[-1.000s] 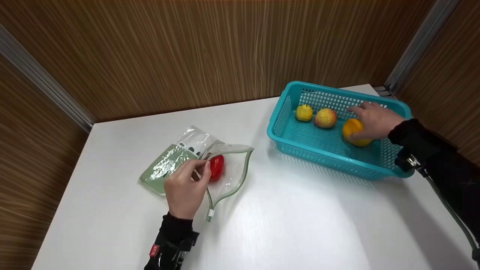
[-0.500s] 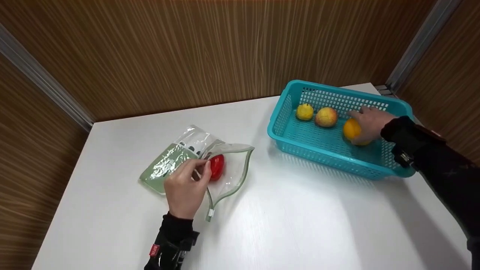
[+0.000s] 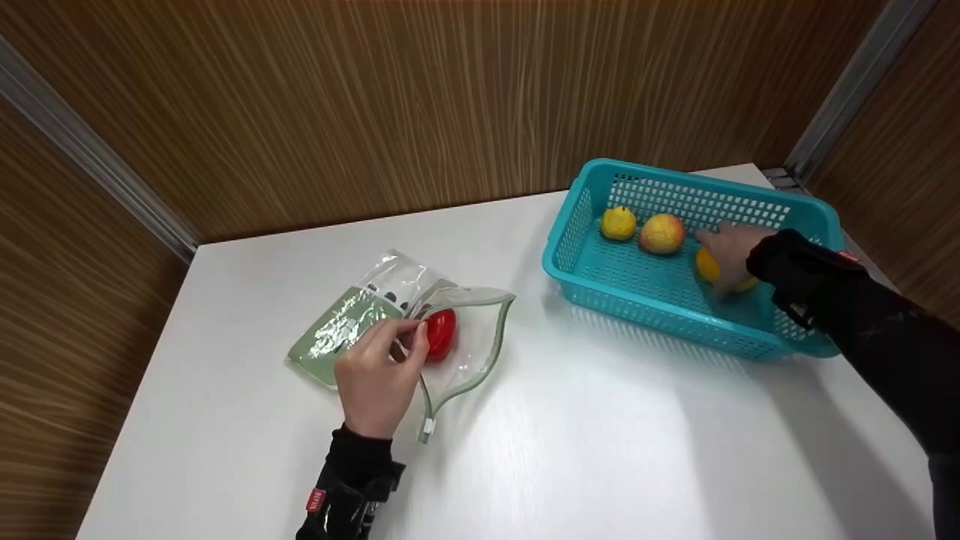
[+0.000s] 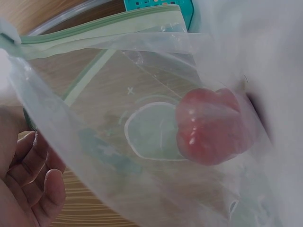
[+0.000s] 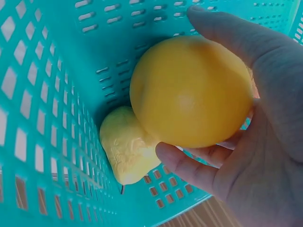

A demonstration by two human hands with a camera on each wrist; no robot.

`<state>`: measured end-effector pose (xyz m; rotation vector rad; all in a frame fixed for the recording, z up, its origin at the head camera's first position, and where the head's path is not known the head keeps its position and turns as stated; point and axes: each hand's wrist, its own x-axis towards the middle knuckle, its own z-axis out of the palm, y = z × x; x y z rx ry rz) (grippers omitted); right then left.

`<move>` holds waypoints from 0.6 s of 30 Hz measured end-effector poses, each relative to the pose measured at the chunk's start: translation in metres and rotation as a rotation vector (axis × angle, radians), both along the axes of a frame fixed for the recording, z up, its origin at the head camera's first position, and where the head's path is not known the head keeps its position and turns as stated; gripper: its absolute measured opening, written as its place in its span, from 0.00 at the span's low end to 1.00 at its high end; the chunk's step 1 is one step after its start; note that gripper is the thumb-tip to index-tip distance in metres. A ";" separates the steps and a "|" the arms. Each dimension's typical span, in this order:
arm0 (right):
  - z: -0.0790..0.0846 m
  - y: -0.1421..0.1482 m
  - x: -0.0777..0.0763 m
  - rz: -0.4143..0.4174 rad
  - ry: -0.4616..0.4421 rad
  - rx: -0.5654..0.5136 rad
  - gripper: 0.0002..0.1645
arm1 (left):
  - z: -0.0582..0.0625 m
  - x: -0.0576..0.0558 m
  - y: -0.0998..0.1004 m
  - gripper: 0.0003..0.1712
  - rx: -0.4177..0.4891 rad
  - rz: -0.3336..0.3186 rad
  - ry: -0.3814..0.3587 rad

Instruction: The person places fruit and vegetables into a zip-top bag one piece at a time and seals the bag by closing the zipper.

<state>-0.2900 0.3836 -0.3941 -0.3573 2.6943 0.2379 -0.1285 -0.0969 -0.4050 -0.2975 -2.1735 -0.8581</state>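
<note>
Pinching bag (image 3: 472, 345) at rim with left hand (image 3: 379, 382), gripping orange (image 5: 191, 92) under right hand's (image 3: 733, 247) palm in basket (image 3: 645, 294), just beside yellow fruit (image 5: 127, 146), probably light, firm, smooth, slippery, so best cupped round its widest part, with floppy bag likely easiest held by edge.

White table (image 3: 570, 427): bag (image 3: 341, 334), basket (image 3: 660, 319)
</note>
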 end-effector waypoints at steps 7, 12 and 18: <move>-0.006 0.002 -0.006 0.013 -0.010 -0.001 0.57 | 0.000 -0.001 0.000 0.03 -0.016 0.014 0.005; -0.007 -0.002 -0.005 0.038 -0.001 -0.004 0.53 | -0.002 -0.001 -0.001 0.04 -0.026 0.012 0.012; 0.008 -0.008 0.001 0.013 0.011 -0.029 0.56 | -0.001 -0.001 -0.001 0.03 -0.027 0.011 0.008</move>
